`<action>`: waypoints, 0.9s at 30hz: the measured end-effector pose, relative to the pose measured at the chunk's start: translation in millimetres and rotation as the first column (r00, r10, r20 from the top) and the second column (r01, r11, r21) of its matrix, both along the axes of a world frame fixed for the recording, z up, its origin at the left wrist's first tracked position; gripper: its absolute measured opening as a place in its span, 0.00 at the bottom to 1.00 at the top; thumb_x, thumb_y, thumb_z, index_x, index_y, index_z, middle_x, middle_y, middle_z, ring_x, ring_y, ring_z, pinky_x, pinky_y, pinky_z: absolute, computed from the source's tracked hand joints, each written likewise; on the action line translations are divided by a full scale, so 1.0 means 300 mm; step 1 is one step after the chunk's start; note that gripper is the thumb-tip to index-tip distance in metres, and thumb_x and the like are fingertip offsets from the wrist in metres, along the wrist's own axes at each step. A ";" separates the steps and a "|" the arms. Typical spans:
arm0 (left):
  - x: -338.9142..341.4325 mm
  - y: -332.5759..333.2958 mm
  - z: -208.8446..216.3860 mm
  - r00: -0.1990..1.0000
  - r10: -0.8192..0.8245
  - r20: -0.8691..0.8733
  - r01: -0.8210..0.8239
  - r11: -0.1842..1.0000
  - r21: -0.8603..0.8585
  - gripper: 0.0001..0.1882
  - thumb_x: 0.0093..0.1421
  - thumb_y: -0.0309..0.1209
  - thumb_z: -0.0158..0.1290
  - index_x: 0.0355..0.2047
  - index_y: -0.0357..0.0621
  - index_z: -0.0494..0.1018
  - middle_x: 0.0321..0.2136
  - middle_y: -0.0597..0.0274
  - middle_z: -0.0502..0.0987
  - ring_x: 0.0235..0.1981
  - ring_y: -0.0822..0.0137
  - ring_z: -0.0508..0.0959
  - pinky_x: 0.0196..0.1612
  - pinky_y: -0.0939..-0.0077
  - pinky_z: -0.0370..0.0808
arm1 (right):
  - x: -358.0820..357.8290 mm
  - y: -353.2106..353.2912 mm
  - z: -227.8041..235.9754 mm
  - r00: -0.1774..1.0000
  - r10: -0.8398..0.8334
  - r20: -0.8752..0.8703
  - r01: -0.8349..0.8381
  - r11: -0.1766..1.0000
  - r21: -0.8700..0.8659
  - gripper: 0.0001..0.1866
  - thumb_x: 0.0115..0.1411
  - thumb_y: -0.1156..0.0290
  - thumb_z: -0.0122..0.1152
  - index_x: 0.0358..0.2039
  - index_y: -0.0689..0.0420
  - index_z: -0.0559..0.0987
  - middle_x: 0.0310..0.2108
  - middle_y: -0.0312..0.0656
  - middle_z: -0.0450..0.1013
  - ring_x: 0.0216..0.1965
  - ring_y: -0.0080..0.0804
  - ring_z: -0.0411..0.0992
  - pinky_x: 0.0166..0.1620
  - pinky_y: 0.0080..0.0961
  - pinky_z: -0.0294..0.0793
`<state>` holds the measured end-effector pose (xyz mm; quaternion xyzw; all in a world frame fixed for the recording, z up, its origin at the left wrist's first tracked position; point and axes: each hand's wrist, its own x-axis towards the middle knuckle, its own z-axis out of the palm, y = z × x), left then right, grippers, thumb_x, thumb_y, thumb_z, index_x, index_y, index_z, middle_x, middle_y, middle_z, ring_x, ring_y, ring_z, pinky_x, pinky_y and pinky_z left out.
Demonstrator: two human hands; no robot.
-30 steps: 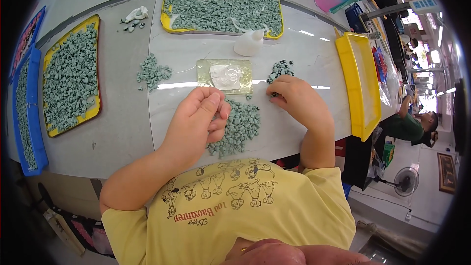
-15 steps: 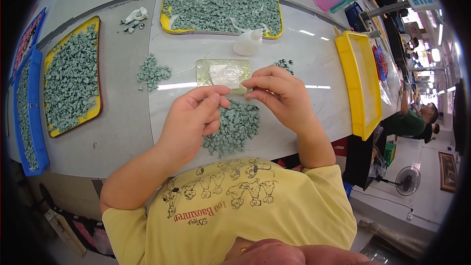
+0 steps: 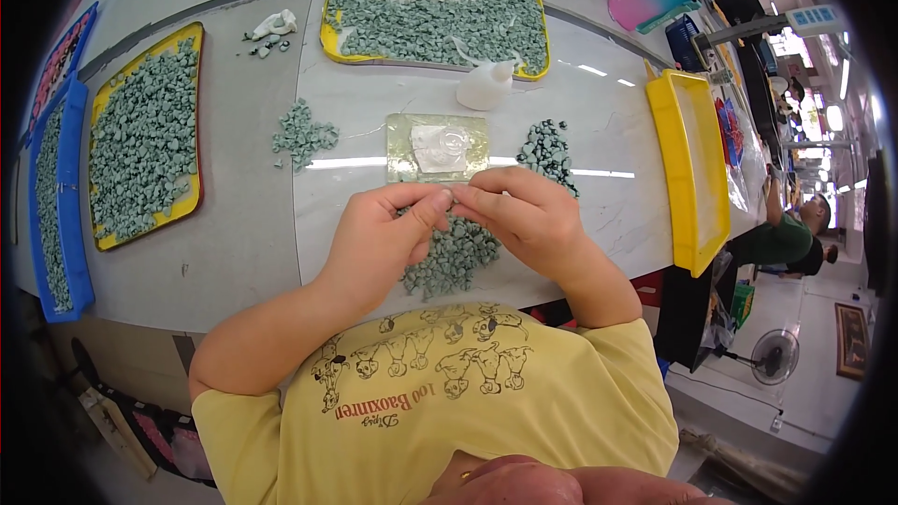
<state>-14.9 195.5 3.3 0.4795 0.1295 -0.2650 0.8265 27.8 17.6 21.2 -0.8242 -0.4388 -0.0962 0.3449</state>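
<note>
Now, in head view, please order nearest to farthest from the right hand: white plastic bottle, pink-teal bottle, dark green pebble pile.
1. Dark green pebble pile, just beyond
2. White plastic bottle, upper middle
3. Pink-teal bottle, upper right

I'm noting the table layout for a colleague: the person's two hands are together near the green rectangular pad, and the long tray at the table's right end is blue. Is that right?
Not the colour: the long tray at the table's right end is yellow, as the head view shows. The rest holds: left hand and right hand are together near the green rectangular pad.
</note>
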 end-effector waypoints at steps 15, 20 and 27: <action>-0.005 0.050 0.017 0.991 0.046 0.128 -0.060 0.992 0.111 0.11 0.59 0.30 0.47 0.39 0.37 0.72 0.24 0.69 0.72 0.16 0.84 0.61 0.18 0.89 0.59 | 0.040 0.010 -0.029 0.975 -0.052 0.216 0.080 0.989 -0.123 0.16 0.40 0.82 0.61 0.33 0.63 0.76 0.26 0.41 0.71 0.22 0.31 0.68 0.23 0.23 0.67; -0.001 0.064 0.006 0.986 0.155 0.061 -0.152 0.987 -0.056 0.09 0.60 0.31 0.47 0.36 0.37 0.69 0.24 0.65 0.70 0.14 0.83 0.57 0.15 0.88 0.54 | 0.056 0.024 -0.041 0.940 -0.031 0.339 0.113 0.968 -0.225 0.15 0.41 0.79 0.58 0.34 0.63 0.76 0.27 0.40 0.71 0.23 0.31 0.68 0.24 0.23 0.67; -0.008 0.081 -0.002 0.985 0.160 0.067 -0.162 0.986 0.026 0.09 0.60 0.31 0.48 0.35 0.36 0.69 0.25 0.64 0.70 0.14 0.83 0.56 0.15 0.88 0.54 | 0.050 0.054 -0.046 0.930 -0.016 0.367 0.117 0.960 -0.256 0.15 0.42 0.79 0.57 0.34 0.63 0.76 0.29 0.40 0.70 0.23 0.30 0.68 0.25 0.23 0.67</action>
